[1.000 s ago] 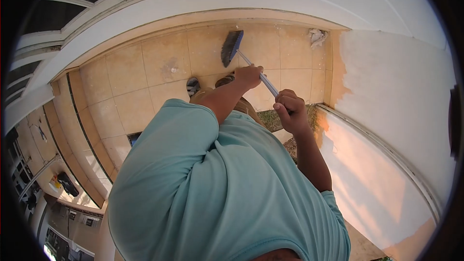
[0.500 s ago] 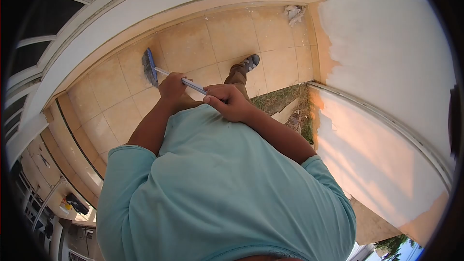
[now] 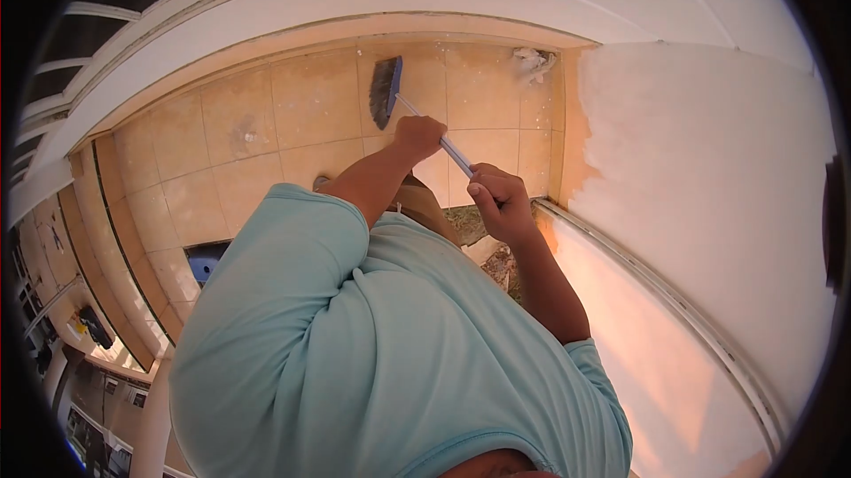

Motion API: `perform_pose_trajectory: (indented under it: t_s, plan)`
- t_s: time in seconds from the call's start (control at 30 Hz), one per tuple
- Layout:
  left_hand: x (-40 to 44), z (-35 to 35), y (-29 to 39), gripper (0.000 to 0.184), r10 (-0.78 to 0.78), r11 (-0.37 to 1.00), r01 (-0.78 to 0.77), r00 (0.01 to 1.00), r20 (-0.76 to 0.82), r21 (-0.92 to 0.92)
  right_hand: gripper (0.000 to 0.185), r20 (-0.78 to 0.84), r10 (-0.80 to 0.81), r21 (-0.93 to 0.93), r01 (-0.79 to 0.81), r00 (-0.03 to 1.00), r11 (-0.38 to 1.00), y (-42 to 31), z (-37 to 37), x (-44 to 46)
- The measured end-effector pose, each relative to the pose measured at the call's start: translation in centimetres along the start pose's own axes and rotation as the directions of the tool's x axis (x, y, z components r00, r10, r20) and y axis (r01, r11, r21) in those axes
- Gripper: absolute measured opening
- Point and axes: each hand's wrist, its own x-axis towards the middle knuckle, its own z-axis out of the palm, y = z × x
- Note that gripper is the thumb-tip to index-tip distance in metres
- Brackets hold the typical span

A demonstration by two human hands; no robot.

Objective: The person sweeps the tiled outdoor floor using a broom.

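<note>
A broom (image 3: 396,79) with a blue head and dark grey bristles is on the tiled floor (image 3: 310,93), near the wall ahead. Its pale handle (image 3: 457,155) slants down to the right toward my body. My left hand (image 3: 420,138) is wrapped round the handle at the lower grip, closer to the broom head. Higher up, my right hand (image 3: 499,202) is closed round the upper end, its thumb lying along the handle. The fingers of both hands are partly hidden.
A crumpled whitish piece (image 3: 534,64) lies in the far right corner. White walls with a peach lower edge (image 3: 572,115) bound the floor. A blue object (image 3: 204,264) sits at left, partly behind my sleeve. Rough ground with grass (image 3: 465,223) shows beside my legs.
The broom head has swept rightward across the tiles, and both hands have moved right with the handle. My torso has turned. The blue object at left has come into view.
</note>
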Motion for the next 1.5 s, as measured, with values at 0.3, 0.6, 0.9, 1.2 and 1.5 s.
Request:
perform_pose_trajectory:
  t_s: [0.3,0.6,0.9,1.2,1.5]
  plan:
    - [-4.1,-3.2,2.7,0.030,0.187,0.974,-0.207,0.964,-0.190,-0.093,0.038,0.084,-0.183,-0.072,0.189,0.979,0.979,-6.7,1.9,-5.0]
    - [-18.4,-0.3,-7.2,0.014,-0.346,0.928,0.311,0.924,-0.164,-0.205,0.034,0.433,-0.081,0.058,0.062,0.898,0.996,-2.7,9.2,-2.8]
    - [-14.1,2.5,-5.5,0.029,-0.690,0.723,0.689,0.724,-0.005,-0.035,0.036,0.538,-0.050,0.136,-0.028,0.841,0.990,5.9,4.6,2.7]
    - [14.8,5.8,13.7,0.050,-0.431,0.869,0.457,0.888,0.164,-0.189,0.038,0.166,-0.041,-0.012,0.043,0.985,0.999,10.0,-22.8,0.5]
    - [25.7,0.3,23.3,0.047,-0.123,0.971,0.156,0.976,0.177,-0.184,0.037,0.168,0.015,-0.261,0.030,0.986,0.965,4.8,-28.9,3.7]
